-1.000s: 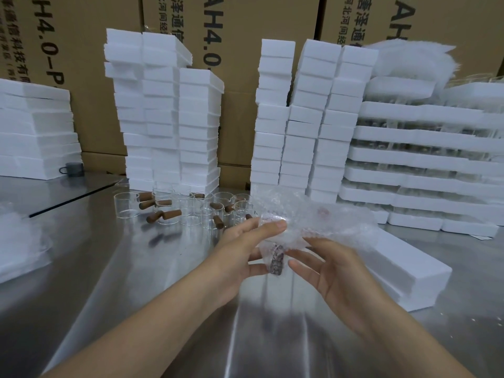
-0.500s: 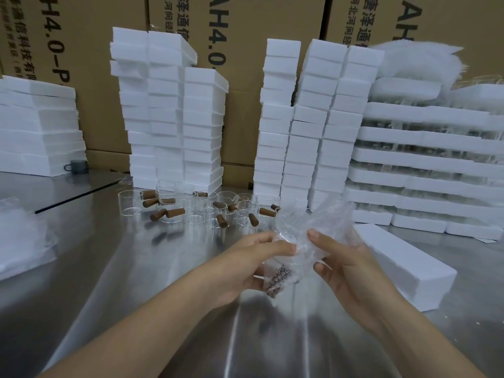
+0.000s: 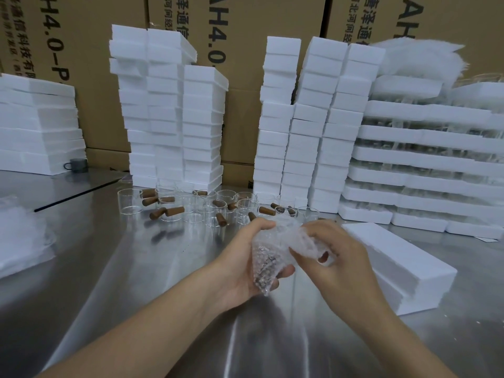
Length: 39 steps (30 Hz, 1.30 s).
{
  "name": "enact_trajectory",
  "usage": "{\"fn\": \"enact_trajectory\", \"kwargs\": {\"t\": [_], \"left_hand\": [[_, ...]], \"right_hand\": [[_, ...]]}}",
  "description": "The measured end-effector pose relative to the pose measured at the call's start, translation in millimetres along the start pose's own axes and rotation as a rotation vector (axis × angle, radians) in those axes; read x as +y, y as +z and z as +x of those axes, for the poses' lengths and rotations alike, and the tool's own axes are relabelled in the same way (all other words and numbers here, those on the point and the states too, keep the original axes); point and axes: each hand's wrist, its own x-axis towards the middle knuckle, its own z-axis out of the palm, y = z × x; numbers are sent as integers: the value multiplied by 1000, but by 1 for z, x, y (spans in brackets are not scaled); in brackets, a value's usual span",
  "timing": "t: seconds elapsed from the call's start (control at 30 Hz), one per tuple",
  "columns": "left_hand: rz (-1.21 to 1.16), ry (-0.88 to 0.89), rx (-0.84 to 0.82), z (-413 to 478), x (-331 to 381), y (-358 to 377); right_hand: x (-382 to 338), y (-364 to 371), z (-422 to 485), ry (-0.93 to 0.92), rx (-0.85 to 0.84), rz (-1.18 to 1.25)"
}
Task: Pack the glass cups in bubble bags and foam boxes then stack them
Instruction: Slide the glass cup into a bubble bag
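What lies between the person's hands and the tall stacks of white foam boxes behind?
Head view: clear glass cups with brown wooden handles stand there on the metal table. The left hand and right hand grip a clear bubble bag.

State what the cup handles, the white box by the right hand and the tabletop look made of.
Cup handles: matt brown, likely wood. White box: foam, by its grainy, matt faces. Tabletop: brushed metal, probably steel; it gives streaked reflections.
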Motion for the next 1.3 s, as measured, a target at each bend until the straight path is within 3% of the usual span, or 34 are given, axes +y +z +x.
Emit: {"fn": "enact_trajectory", "kwargs": {"t": [0.17, 0.3, 0.4, 0.6, 0.93, 1.07, 1.3], "left_hand": [[-67, 44, 90, 4, -1, -4], [129, 174, 196, 8, -2, -10], [233, 236, 187, 8, 0, -14], [312, 261, 68, 11, -2, -15], [284, 103, -44, 7, -14, 13], [248, 66, -76, 2, -12, 25], [251, 216, 128, 5, -12, 12]], "right_hand": [[-1, 2, -4, -62, -172, -256], [-1, 9, -10, 37, -347, -187], [1, 7, -14, 57, -413, -234], [-8, 5, -10, 54, -253, -14], [-1, 9, -8, 36, 105, -20], [-4, 6, -10, 64, 163, 11], [-13, 5, -5, 68, 147, 46]]}}
